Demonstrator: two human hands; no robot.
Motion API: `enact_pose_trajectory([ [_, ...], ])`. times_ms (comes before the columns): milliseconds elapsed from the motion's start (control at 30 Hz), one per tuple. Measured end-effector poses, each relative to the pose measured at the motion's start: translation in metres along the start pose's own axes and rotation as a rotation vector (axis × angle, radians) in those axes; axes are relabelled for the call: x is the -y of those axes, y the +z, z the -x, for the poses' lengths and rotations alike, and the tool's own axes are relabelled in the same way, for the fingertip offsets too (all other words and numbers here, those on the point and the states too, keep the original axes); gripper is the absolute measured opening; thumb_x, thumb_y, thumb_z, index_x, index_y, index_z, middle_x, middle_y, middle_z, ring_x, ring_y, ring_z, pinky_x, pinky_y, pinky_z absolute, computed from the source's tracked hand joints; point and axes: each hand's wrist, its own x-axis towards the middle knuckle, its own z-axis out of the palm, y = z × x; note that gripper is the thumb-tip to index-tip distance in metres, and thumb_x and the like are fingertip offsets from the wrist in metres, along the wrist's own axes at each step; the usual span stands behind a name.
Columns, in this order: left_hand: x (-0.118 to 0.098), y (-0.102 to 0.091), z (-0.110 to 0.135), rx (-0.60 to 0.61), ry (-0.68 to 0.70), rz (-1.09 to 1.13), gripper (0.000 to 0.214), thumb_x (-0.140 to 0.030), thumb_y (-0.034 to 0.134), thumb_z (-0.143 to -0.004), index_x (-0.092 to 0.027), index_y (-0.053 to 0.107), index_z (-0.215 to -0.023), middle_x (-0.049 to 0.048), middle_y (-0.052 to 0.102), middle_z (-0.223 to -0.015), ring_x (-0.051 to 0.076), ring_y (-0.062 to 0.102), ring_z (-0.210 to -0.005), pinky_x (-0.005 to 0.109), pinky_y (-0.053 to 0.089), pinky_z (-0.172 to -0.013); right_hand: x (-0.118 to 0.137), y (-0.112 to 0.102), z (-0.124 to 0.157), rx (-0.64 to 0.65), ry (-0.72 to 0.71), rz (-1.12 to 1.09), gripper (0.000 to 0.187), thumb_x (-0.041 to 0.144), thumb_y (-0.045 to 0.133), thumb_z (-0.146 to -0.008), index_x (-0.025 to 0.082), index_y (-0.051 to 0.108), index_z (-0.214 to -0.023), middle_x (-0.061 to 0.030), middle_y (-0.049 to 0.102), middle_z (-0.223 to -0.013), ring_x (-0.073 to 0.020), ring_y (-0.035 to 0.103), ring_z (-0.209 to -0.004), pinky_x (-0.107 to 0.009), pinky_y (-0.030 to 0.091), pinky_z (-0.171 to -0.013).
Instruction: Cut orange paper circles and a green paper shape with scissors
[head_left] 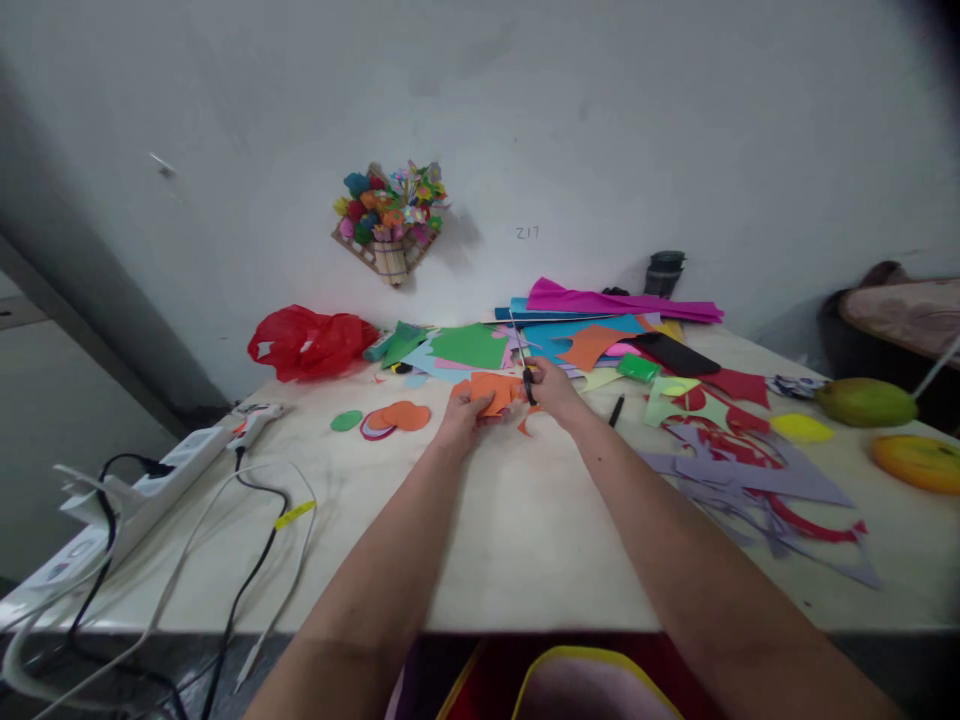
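Orange sheet (496,392), matt and flat-coloured, with uneven edges, is held over the bench (525,560), about midway between its left and right edges. The left grip (465,418) pinches it, thumb on top; the right grip (553,387) is closed round the black handles of the scissors (529,386), whose slim metal blades point to the far edge. Small orange scraps (524,427) with curved edges lie just beside the hands. Toward the left edge, smooth round orange discs (411,416) overlap, near a single green disc (346,421). At the far left corner sits a crumpled, shiny red bag (311,345). Flat paper in many colours, a green sheet (471,346) among it, covers the far edge; toward the right edge, thin lilac strips (772,478) lie tangled.
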Motion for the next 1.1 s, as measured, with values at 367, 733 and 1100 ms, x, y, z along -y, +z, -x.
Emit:
enact_pose_trajectory([
  [367, 0.001, -0.001, -0.005, -0.177, 0.076, 0.052, 0.031, -0.022, 0.086, -0.079, -0.01, 0.073, -0.105, 0.0136, 0.08, -0.096, 0.023, 0.078, -0.075, 0.028, 0.064, -0.063, 0.022, 0.009, 0.015, -0.042, 0.109, 0.092, 0.027, 0.013, 0.082, -0.073, 0.02, 0.061, -0.088, 0.0064, 0.063, -0.056, -0.0089, 0.053, -0.041, -0.019, 0.042, -0.041],
  [733, -0.005, -0.004, -0.005, -0.257, 0.048, 0.119, 0.02, -0.019, 0.083, -0.084, -0.012, 0.07, -0.097, 0.0101, 0.077, -0.087, 0.022, 0.078, -0.079, 0.034, 0.066, -0.076, 0.025, 0.001, 0.024, 0.286, 0.209, 0.23, 0.018, 0.021, 0.075, -0.087, 0.016, 0.063, -0.074, 0.0017, 0.062, -0.05, -0.0085, 0.055, -0.036, -0.016, 0.026, -0.03],
  [1100, -0.004, -0.005, -0.009, -0.296, 0.068, 0.176, 0.026, -0.022, 0.087, -0.081, -0.013, 0.068, -0.096, 0.0094, 0.076, -0.088, 0.021, 0.077, -0.074, 0.032, 0.066, -0.072, 0.024, -0.017, 0.022, 0.455, 0.242, 0.28, 0.03, 0.041, 0.072, -0.09, 0.015, 0.062, -0.079, -0.001, 0.064, -0.049, -0.0102, 0.053, -0.035, -0.018, 0.026, -0.033],
])
